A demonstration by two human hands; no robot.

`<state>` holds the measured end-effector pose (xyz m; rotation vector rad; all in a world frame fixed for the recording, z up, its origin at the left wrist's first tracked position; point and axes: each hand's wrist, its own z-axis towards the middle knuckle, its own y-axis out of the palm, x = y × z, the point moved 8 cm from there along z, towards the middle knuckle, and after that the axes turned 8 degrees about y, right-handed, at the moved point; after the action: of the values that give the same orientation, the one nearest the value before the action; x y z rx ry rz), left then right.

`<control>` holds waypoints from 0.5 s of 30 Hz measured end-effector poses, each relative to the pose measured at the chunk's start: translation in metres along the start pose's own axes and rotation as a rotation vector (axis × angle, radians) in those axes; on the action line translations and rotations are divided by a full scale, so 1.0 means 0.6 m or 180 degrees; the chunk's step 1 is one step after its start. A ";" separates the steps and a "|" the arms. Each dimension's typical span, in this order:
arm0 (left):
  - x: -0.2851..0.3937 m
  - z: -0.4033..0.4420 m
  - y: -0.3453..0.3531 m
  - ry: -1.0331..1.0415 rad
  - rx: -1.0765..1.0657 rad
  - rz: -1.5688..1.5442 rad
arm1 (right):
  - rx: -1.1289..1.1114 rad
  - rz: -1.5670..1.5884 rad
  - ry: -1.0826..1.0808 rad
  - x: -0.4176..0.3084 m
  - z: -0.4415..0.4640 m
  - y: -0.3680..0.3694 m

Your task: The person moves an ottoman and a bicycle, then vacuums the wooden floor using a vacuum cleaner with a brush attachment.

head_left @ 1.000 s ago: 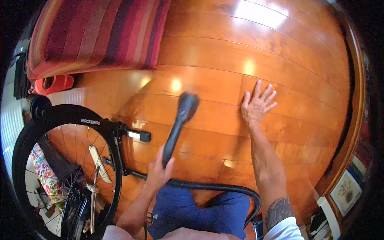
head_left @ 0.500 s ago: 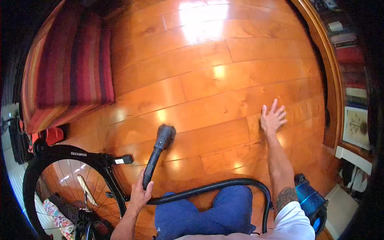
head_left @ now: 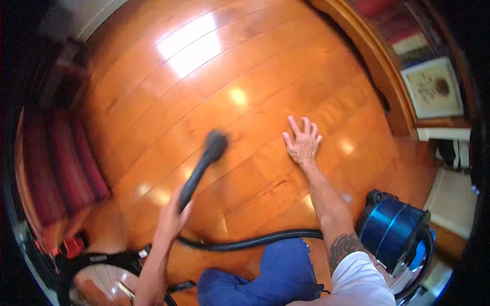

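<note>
My left hand (head_left: pixel 172 217) is wrapped round the black handle of a vacuum hose. At its far end a round brush head (head_left: pixel 216 143), blurred by motion, is over the wooden floor (head_left: pixel 265 109). From the hand the ribbed black hose (head_left: pixel 255 240) curves across in front of my knees, passing under my right arm. My right hand (head_left: pixel 304 144) has its fingers spread and seems to rest palm down on the floorboards, to the right of the brush. The blue vacuum canister (head_left: pixel 395 232) stands beside my right elbow.
A bicycle wheel (head_left: pixel 97 278) lies at the lower left, near a striped cloth-covered seat (head_left: pixel 58 168). Along the right runs a wooden cabinet (head_left: pixel 372 51) with a framed picture (head_left: pixel 434 89) by it. My blue-clad knees (head_left: pixel 283 268) are at the bottom.
The view has turned to the right, bringing the canister further in and sliding the bicycle wheel toward the lower left. My right hand is nearer the brush in view. The left keeps its hold.
</note>
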<state>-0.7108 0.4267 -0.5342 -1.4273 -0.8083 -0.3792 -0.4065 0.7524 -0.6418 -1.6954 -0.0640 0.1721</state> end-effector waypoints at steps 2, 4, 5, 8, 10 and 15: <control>-0.036 -0.140 -0.063 -0.0696 0.0042 -0.0050 | -0.0082 0.0026 -0.0619 0.059 0.046 0.002; -0.037 -0.212 -0.095 -0.1471 -0.0301 0.0027 | 0.0469 -0.0159 -0.0137 0.152 0.087 0.004; -0.013 -0.201 -0.092 -0.0774 -0.0244 0.0299 | 0.0617 -0.0263 0.0332 0.200 0.100 0.009; 0.025 -0.109 -0.040 -0.1199 -0.0633 0.0148 | 0.0562 -0.0154 0.0878 0.226 0.104 0.008; 0.094 0.044 0.035 -0.0342 -0.0844 0.0301 | 0.0604 -0.0133 0.0788 0.230 0.104 -0.001; 0.321 0.439 0.280 0.0715 -0.0956 0.0460 | 0.0502 0.0162 0.0776 0.241 0.107 -0.009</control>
<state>-0.5346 0.7486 -0.5374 -1.6757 -0.4757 -0.5557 -0.2732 0.8367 -0.6556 -1.5500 0.1705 0.0071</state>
